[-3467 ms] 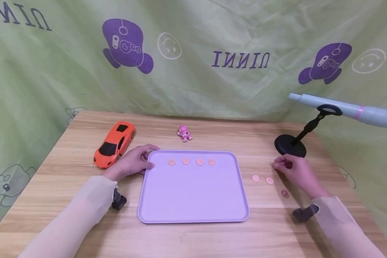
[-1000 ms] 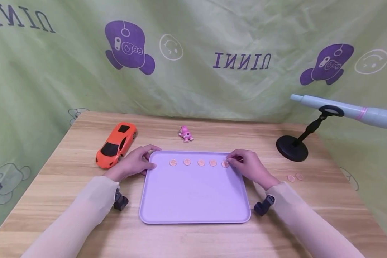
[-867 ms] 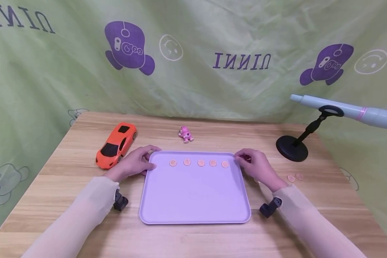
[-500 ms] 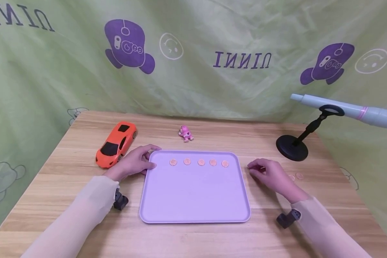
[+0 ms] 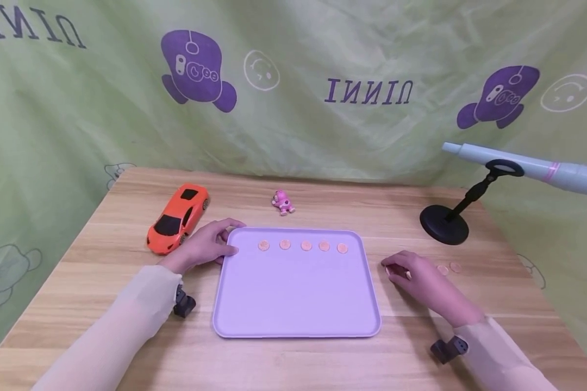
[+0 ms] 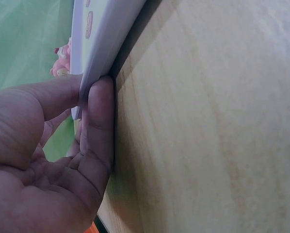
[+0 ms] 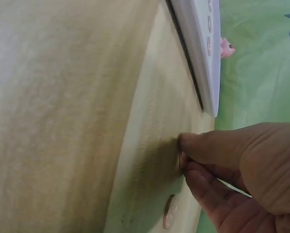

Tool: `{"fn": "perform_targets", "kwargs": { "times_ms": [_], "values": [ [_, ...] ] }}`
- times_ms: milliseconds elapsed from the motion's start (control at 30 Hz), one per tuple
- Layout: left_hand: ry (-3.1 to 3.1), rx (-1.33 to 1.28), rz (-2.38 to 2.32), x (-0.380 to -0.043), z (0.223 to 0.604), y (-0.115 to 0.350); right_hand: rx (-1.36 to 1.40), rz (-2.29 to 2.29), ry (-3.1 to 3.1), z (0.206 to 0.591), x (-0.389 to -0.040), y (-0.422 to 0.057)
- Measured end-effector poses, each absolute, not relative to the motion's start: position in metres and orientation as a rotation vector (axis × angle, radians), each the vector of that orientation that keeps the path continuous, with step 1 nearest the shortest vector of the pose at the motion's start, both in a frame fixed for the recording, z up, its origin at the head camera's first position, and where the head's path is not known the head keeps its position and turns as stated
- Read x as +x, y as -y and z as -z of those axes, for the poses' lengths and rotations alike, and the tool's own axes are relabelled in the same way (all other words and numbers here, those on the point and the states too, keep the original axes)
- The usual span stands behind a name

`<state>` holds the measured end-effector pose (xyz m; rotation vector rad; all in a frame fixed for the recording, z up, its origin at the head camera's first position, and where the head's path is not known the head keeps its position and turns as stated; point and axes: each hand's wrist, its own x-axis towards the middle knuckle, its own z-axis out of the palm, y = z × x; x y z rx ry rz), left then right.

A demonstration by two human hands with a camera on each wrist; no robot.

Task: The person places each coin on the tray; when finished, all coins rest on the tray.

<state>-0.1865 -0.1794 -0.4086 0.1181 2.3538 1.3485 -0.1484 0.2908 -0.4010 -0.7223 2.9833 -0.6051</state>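
A lilac tray (image 5: 298,296) lies on the wooden table, with several copper coins (image 5: 306,246) in a row along its far side. My left hand (image 5: 203,245) pinches the tray's left edge near the far corner; the left wrist view shows the thumb on top and a finger beneath the rim. To the right of the tray, my right hand (image 5: 423,279) is down at the table. Its thumb and fingertip pinch a coin (image 7: 183,160), mostly hidden by them. Another coin (image 7: 170,212) lies close by, partly under the hand in the head view.
Two more coins, one of them a coin (image 5: 455,267) at the far right, lie beyond my right hand. An orange toy car (image 5: 178,219) stands left of the tray, a pink bear figurine (image 5: 283,202) behind it. A black stand (image 5: 445,224) holds a pale blue microphone-like object (image 5: 528,165).
My right hand set a coin at the right end of the tray's row, let go, and moved right and nearer to a coin on the table. The left hand has stayed on the tray.
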Motion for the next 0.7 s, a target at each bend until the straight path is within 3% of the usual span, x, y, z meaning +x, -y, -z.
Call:
{"fn": "perform_targets", "kwargs": {
  "times_ms": [700],
  "values": [
    [-2.368, 0.136, -1.327, -0.1865, 0.4088, 0.1794, -0.694, 0.573, -2.985, 0.4029, -0.1574, -0.2893]
  ]
}}
